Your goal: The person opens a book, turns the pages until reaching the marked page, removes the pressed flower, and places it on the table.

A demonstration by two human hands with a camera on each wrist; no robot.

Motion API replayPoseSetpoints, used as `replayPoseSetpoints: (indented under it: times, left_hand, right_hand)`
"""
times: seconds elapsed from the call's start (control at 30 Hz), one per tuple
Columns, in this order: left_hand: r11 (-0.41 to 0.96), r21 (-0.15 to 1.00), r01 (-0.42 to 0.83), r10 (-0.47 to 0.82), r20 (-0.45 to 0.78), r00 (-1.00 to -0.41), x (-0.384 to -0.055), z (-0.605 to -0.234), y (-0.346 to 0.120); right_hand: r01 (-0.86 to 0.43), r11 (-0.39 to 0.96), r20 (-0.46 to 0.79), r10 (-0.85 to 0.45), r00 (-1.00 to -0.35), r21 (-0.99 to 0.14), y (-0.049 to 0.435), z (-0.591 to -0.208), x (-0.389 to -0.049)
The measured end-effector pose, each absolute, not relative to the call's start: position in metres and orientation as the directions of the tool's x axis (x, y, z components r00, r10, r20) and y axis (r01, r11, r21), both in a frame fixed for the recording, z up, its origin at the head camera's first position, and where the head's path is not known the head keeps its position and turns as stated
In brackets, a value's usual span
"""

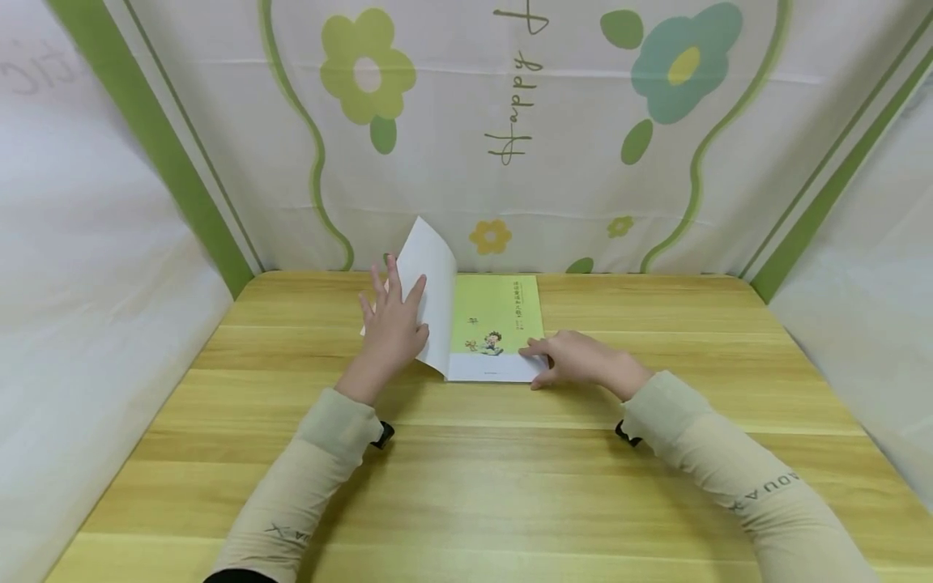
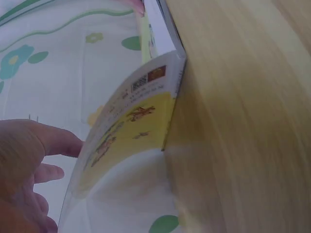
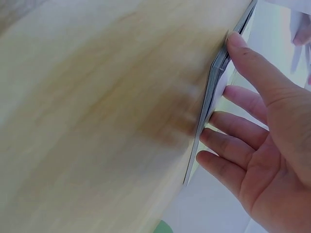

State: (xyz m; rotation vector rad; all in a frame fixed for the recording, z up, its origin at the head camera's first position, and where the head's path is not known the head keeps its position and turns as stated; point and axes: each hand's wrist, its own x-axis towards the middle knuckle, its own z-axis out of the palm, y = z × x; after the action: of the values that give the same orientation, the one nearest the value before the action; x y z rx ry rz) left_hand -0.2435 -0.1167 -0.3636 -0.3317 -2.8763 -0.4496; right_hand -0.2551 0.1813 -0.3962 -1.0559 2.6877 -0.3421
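A thin book lies on the table with its front cover (image 1: 432, 295) turned up to the left, curving away from the spine. Under it shows a light green title page (image 1: 496, 312) with a small cartoon child and a white lower band. My left hand (image 1: 394, 324) spreads its fingers against the white inner side of the cover. In the left wrist view, the cover's yellow printed outside (image 2: 138, 116) faces the camera, the left hand (image 2: 29, 170) behind its edge. My right hand (image 3: 272, 131) touches the book's near right corner, thumb and fingertips along the page edges (image 3: 209, 97).
The wooden table (image 1: 481, 486) ends at a white curtain (image 1: 452, 146) with printed flowers, close behind the book. White cloth walls (image 1: 95, 267) with green strips stand at both sides. Dark straps (image 1: 382, 435) circle both wrists below the sleeves' cuffs.
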Motion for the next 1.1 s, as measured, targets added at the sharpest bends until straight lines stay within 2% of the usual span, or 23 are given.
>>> replayPoseSetpoints:
  times: [0.17, 0.53, 0.8, 1.1]
  left_hand:
    - [0.941, 0.222, 0.256, 0.215, 0.192, -0.958, -0.247, -0.371, -0.123]
    - [0.957, 0.145, 0.252, 0.262, -0.048, -0.964, -0.249, -0.377, -0.127]
    - [0.925, 0.272, 0.264, 0.318, -0.178, -0.931, -0.252, -0.387, -0.131]
    - [0.878, 0.389, 0.28, 0.385, -0.226, -0.895, -0.254, -0.391, -0.138]
  right_hand:
    - [-0.635, 0.709, -0.128, -0.692, -0.71, -0.307, 0.18, -0.397, -0.256]
    - [-0.623, 0.703, -0.14, -0.695, -0.706, -0.343, 0.186, -0.397, -0.254]
    - [-0.632, 0.687, -0.148, -0.71, -0.688, -0.358, 0.187, -0.397, -0.256]
    - [-0.634, 0.69, -0.164, -0.711, -0.684, -0.35, 0.19, -0.395, -0.258]
